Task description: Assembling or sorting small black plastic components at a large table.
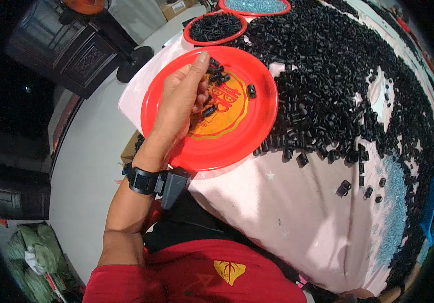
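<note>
My left hand point(186, 91) is over a round red plate point(260, 121) with a yellow printed middle. Its fingers are curled in and the thumb lies along the top, so the hand is closed; what it holds, if anything, is hidden. Several small black plastic parts point(219, 76) show just beyond the fingertips, and one black part point(209, 111) is beside the lower fingers. Another black part point(251, 91) rests apart on the plate's right side. At the lower right rim, a bit of my right hand point(394, 294) shows, its fingers not discernible.
A wide heap of black plastic parts point(323, 91) covers the pale pink cloth point(272, 202). Behind stand a red tray of black pieces point(216, 28) and a red tray of pale blue pieces point(254, 6). Pale blue pieces point(393, 207) lie right, near a blue container point(433, 209).
</note>
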A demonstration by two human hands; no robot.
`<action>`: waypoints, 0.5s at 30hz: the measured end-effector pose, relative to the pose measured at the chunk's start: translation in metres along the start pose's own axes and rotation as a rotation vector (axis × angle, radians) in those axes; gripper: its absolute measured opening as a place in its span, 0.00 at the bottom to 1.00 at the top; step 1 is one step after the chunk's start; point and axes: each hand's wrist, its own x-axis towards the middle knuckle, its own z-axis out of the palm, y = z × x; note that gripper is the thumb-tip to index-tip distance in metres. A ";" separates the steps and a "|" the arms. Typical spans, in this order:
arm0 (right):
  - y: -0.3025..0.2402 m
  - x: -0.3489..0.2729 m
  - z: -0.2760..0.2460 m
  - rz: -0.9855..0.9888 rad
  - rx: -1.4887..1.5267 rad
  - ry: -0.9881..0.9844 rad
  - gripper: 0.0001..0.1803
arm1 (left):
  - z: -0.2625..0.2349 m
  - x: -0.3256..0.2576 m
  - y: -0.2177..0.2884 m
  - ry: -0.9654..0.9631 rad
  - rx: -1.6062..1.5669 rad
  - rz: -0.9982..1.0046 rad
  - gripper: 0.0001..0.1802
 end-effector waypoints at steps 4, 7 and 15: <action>0.001 -0.007 0.004 -0.003 0.105 0.075 0.12 | 0.017 -0.009 -0.003 -0.050 0.025 0.095 0.19; -0.001 -0.010 0.010 -0.008 0.187 0.136 0.12 | 0.046 -0.018 0.000 -0.103 0.024 0.232 0.16; -0.011 -0.006 0.027 -0.054 0.388 0.293 0.11 | 0.107 -0.061 -0.007 -0.528 0.508 0.704 0.15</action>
